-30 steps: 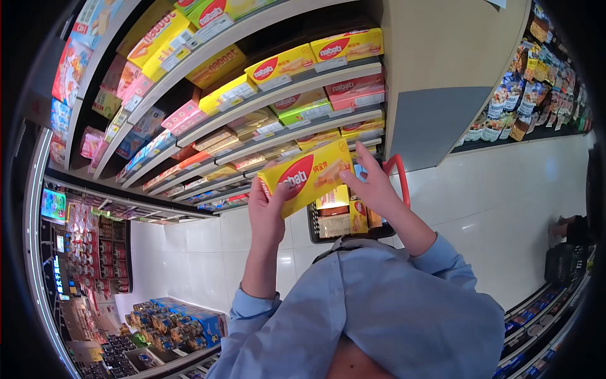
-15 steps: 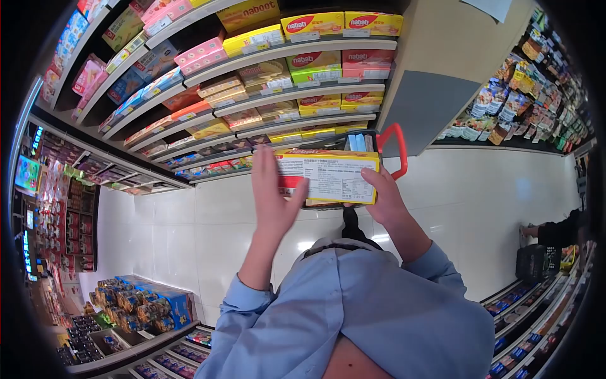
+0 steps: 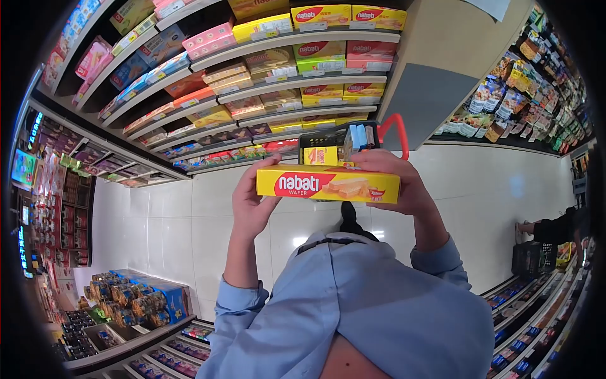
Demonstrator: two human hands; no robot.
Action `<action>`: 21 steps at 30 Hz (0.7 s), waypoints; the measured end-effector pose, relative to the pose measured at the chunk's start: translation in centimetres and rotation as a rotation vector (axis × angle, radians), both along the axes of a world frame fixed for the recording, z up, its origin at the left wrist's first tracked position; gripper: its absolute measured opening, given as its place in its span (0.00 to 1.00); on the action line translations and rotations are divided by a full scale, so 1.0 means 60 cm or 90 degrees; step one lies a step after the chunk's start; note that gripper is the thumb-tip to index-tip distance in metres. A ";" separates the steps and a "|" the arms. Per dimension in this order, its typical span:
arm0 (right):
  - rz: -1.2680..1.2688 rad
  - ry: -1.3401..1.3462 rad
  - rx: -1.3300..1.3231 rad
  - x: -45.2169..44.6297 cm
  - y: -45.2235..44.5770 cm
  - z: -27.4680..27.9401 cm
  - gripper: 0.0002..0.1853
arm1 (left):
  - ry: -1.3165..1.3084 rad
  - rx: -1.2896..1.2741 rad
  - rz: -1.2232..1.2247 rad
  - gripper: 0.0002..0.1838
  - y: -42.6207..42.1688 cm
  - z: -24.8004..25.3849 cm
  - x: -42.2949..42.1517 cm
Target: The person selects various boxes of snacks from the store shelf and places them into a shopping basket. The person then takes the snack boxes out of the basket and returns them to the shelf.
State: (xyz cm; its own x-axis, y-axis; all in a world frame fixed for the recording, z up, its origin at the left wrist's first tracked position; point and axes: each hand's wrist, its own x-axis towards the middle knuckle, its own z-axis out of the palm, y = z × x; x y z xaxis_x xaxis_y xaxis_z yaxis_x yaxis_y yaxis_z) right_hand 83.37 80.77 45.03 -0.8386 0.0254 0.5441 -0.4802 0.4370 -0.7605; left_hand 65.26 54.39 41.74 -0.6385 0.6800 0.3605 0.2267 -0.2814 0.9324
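Observation:
A yellow and red box of Nabati wafers is held level in front of my body, its long side with the logo and wafer picture facing me. My left hand grips its left end, thumb below and fingers over the top edge. Around the right end closes my right hand, fingers over the top. Behind the box, partly hidden by it, is a black shopping basket with a red handle. Inside it are a smaller yellow box and light blue packs.
Shelves of boxed wafers and biscuits rise ahead, beside a beige and grey pillar. Bagged snacks hang at right. Another person is near a dark basket. A blue display of jars stands at lower left.
The wafer box has turned from its printed text side to its logo side and come slightly nearer. My left hand, earlier flat and open beside it, now grips its left end.

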 end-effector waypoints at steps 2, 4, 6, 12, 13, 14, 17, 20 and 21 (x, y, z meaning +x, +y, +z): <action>-0.020 -0.097 -0.107 -0.010 -0.003 -0.017 0.30 | -0.034 -0.038 0.038 0.26 -0.003 -0.004 -0.004; -0.045 -0.299 -0.363 -0.016 -0.004 -0.059 0.28 | -0.146 -0.063 0.028 0.24 -0.001 -0.018 -0.010; -0.054 -0.343 -0.550 -0.048 -0.009 -0.128 0.25 | -0.221 -0.155 0.072 0.16 0.024 -0.046 -0.018; -0.089 -0.616 -0.825 -0.063 -0.002 -0.317 0.23 | -0.291 -0.421 0.090 0.22 0.088 -0.316 -0.038; -0.112 -0.652 -0.815 -0.068 0.004 -0.348 0.23 | -0.228 -0.448 0.061 0.25 0.093 -0.393 -0.035; -0.133 -0.687 -0.805 -0.073 0.011 -0.378 0.23 | -0.163 -0.475 0.030 0.27 0.097 -0.473 -0.033; -0.203 -0.718 -0.871 -0.099 0.053 -0.481 0.25 | -0.037 -0.598 -0.016 0.37 0.154 -0.510 -0.009; -0.252 -0.728 -0.988 -0.112 0.093 -0.600 0.25 | -0.230 -0.683 -0.159 0.41 0.240 -0.510 0.005; -0.260 -0.726 -1.027 -0.118 0.106 -0.629 0.25 | -0.265 -0.680 -0.180 0.40 0.272 -0.515 0.004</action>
State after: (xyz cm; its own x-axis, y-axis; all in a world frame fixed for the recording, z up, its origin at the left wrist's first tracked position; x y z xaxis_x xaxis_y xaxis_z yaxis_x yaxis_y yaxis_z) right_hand 76.28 87.11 7.31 -0.5361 0.0927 -0.8390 0.3416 -0.8851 -0.3161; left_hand 65.48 70.72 10.83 -0.3515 0.6462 -0.6774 -0.0953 0.6951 0.7126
